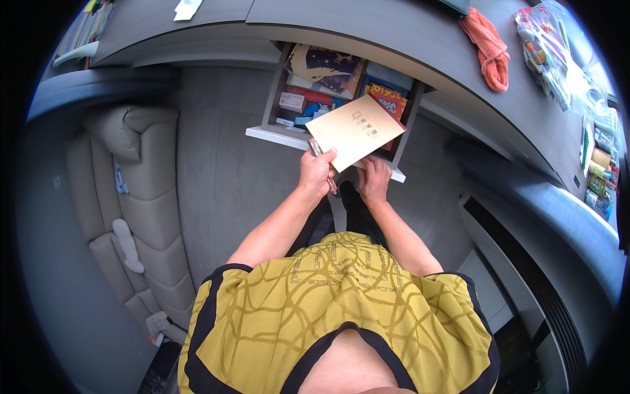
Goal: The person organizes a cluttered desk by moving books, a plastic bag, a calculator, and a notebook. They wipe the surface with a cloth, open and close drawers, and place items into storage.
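My left hand [317, 170] grips a cream-covered notebook [355, 130] with a dark red spine, along with a slim red-patterned item [315, 147], perhaps a pen. The notebook is tilted over an open drawer [268, 134] and bears printed writing. At the drawer's white front edge, right of the notebook's lower corner, is my right hand [375, 180], its fingers curled over the edge. In the drawer lie a dark blue illustrated book [332, 66], a red and yellow booklet [389, 101], a small white box [292, 101] and blue items [311, 109].
The grey desk [374, 34] spans the top, with a coral cloth [487, 51], a clear plastic bag [553, 59] and a white paper [187, 9] on it. Jars of pens [598, 184] stand at far right. A beige sofa [152, 212] is on the left.
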A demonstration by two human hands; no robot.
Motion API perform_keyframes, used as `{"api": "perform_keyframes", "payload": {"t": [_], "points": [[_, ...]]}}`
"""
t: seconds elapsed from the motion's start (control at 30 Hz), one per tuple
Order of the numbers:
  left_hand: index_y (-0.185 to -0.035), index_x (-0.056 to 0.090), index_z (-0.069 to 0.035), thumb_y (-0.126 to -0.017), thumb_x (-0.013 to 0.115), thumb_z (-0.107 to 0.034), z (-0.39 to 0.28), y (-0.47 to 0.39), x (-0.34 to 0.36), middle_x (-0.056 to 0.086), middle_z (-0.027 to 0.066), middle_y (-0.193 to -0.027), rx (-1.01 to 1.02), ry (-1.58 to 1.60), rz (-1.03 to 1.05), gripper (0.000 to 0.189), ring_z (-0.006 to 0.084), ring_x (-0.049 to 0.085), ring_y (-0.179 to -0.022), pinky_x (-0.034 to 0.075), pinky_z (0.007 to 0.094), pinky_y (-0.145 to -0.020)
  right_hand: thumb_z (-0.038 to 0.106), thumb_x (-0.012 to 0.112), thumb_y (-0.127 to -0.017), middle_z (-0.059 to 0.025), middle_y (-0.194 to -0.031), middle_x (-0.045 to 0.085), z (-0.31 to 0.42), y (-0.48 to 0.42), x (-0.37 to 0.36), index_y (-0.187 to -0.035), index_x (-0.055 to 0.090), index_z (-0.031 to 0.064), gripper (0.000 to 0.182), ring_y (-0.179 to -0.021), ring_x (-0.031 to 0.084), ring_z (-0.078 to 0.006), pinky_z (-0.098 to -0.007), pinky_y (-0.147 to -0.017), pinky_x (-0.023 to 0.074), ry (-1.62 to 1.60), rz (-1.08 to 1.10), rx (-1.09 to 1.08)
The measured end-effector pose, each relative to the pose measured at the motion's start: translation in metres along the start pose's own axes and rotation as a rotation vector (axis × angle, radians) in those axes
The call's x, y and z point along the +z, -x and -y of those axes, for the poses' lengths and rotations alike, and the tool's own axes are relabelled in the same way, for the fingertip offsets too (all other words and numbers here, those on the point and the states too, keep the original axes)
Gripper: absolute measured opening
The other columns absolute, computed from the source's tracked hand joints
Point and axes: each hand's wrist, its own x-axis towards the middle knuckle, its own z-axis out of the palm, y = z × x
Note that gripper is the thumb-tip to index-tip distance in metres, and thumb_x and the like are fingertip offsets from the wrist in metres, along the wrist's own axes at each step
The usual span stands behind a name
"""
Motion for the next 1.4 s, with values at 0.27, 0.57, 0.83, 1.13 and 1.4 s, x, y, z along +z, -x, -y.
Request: {"api": "perform_keyframes", "payload": {"t": [0.27, 0.57, 0.83, 1.13, 1.4], "points": [[-0.094, 0.054, -0.005, -0.086, 0.057, -0.001, 0.009, -0.034, 0.014, 0.059, 0.0036, -0.074, -0.009, 0.029, -0.016, 0.01, 0.0073, 0.048, -0.047, 0.034, 0.0193, -0.036, 0.007, 0.064, -0.072, -0.0096, -0.102, 0.054, -0.004, 0.005, 0.001, -0.104, 0.058, 0.0088, 0.033, -0.097, 0.052, -0.0281, -0.041, -0.086, 0.0358, -0.022, 0.075, 0.043], [-0.092, 0.055, -0.005, -0.086, 0.058, -0.002, 0.022, -0.058, 0.022, 0.057, 0.0029, -0.072, -0.038, 0.083, -0.053, 0.007, 0.0072, 0.045, -0.045, 0.031, 0.0205, -0.036, 0.006, 0.063, -0.072, -0.0084, -0.101, 0.054, -0.004, 0.002, 0.0, -0.106, 0.058, 0.0093, 0.035, -0.098, 0.052, -0.0266, -0.04, -0.086, 0.0362, -0.045, 0.104, 0.04], [-0.094, 0.055, -0.006, -0.087, 0.059, -0.004, 0.033, -0.082, 0.036, 0.058, 0.0027, -0.076, -0.053, 0.116, -0.059, 0.009, 0.0071, 0.046, -0.049, 0.031, 0.0199, -0.038, 0.006, 0.063, -0.072, -0.0093, -0.103, 0.054, -0.007, 0.007, 0.011, -0.106, 0.058, 0.0079, 0.035, -0.098, 0.052, -0.0275, -0.0398, -0.086, 0.0369, -0.04, 0.135, 0.051], [-0.096, 0.052, -0.006, -0.087, 0.058, -0.002, 0.054, -0.13, 0.061, 0.058, 0.0043, -0.077, -0.003, 0.162, -0.085, 0.012, 0.0094, 0.047, -0.047, 0.032, 0.0216, -0.036, 0.006, 0.064, -0.071, -0.0104, -0.105, 0.054, -0.01, 0.014, 0.026, -0.108, 0.056, 0.0072, 0.038, -0.1, 0.051, -0.0295, -0.0412, -0.088, 0.0356, -0.019, 0.175, 0.066], [-0.101, 0.05, -0.007, -0.086, 0.059, -0.003, 0.076, -0.183, 0.085, 0.058, 0.0043, -0.08, 0.081, 0.201, -0.112, 0.018, 0.0096, 0.048, -0.048, 0.032, 0.0215, -0.036, 0.006, 0.063, -0.069, -0.0107, -0.104, 0.053, -0.013, 0.016, 0.034, -0.108, 0.056, 0.0076, 0.039, -0.099, 0.051, -0.0297, -0.0412, -0.087, 0.0358, -0.017, 0.213, 0.082]]}}
